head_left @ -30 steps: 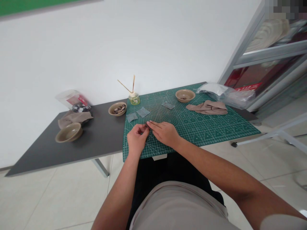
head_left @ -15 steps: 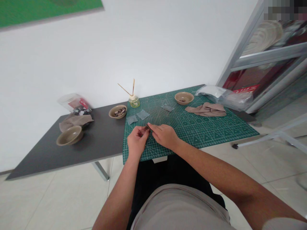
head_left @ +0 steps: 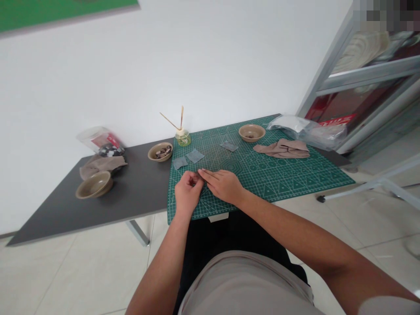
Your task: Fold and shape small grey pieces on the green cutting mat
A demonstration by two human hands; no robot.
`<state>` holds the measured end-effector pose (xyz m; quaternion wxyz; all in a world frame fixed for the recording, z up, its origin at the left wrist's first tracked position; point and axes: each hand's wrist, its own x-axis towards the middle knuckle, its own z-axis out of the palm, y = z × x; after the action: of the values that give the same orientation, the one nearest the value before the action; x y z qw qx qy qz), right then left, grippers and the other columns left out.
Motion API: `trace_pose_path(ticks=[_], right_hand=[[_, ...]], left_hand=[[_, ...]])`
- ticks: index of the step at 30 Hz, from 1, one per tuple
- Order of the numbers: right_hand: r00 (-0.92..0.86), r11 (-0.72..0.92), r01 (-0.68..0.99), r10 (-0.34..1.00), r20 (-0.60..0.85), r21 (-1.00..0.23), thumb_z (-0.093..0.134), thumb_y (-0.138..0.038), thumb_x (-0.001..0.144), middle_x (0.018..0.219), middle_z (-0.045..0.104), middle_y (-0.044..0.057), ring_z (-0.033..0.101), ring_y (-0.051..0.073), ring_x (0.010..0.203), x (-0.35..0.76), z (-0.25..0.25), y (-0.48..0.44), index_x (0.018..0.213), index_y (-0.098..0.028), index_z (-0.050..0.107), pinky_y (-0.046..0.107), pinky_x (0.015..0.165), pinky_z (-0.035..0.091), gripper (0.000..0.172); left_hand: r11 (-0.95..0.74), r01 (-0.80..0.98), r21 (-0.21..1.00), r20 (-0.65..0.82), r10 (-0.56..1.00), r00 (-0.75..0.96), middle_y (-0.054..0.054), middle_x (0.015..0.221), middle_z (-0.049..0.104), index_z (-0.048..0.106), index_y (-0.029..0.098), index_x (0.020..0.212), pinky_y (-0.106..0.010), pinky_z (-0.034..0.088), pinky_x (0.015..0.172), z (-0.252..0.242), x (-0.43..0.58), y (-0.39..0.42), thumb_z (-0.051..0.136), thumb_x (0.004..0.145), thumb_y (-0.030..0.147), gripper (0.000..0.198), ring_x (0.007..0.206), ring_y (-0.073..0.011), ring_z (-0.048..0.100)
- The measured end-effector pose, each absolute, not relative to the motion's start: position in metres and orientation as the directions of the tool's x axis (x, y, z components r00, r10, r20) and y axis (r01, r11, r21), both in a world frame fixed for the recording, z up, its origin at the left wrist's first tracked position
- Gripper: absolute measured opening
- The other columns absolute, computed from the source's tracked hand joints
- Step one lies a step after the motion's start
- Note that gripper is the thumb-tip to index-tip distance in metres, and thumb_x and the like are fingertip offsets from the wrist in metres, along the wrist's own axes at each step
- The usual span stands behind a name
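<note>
**Small dark piece at the fingertips**

The left hand [head_left: 187, 192] pinches a small dark piece [head_left: 198, 174], mostly hidden, over the cutting mat's [head_left: 252, 177] near left; the right hand's [head_left: 225, 187] fingers meet it, grip unclear. Just beyond lie grey packets [head_left: 195, 155]; farther, a reed bottle [head_left: 183, 138]. Far right, a red label's [head_left: 337, 120] white writing is unreadable.

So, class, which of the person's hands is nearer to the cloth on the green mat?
Right. The right hand is left of the cloth and closer to the person's body; the left hand is farther left, beyond the right one.
</note>
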<state>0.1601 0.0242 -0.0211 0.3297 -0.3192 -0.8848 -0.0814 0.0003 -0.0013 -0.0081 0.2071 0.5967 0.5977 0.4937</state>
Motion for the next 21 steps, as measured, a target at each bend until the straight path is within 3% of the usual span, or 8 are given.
trace_pose_path(ticks=[12,18,21], right_hand=[[-0.533,0.698,0.691,0.668,0.519,-0.189,0.048,-0.021,0.095,0.096,0.078,0.009,0.071,0.02,0.077,0.161,-0.016,0.025,0.139,-0.012,0.055,0.032,0.069,0.049,0.045],[-0.551,0.731,0.657,0.633,0.544,-0.185,0.044,-0.02,0.097,0.116,0.074,0.012,0.071,0.018,0.087,0.16,-0.013,0.023,0.14,-0.011,0.054,0.03,0.077,0.05,0.045],[-0.541,0.701,0.686,0.671,0.507,-0.194,0.044,-0.021,0.097,0.106,0.076,0.011,0.071,0.019,0.084,0.16,-0.013,0.022,0.141,-0.011,0.053,0.03,0.076,0.05,0.045]], left_hand=[[-0.241,0.33,0.913,0.317,0.927,-0.201,0.002,0.074,0.071,0.058,0.022,0.08,-0.027,0.049,0.067,-0.02,-0.002,0.002,0.066,0.082,0.036,0.017,0.068,-0.0148,0.066],[-0.228,0.413,0.882,0.325,0.928,-0.181,0.003,0.07,0.068,0.057,0.022,0.077,-0.025,0.046,0.062,-0.019,-0.003,0.002,0.065,0.082,0.032,0.014,0.063,-0.0131,0.062],[-0.241,0.379,0.893,0.329,0.925,-0.187,0.002,0.073,0.07,0.059,0.022,0.079,-0.026,0.048,0.065,-0.02,-0.003,0.002,0.065,0.082,0.033,0.014,0.066,-0.014,0.064]])
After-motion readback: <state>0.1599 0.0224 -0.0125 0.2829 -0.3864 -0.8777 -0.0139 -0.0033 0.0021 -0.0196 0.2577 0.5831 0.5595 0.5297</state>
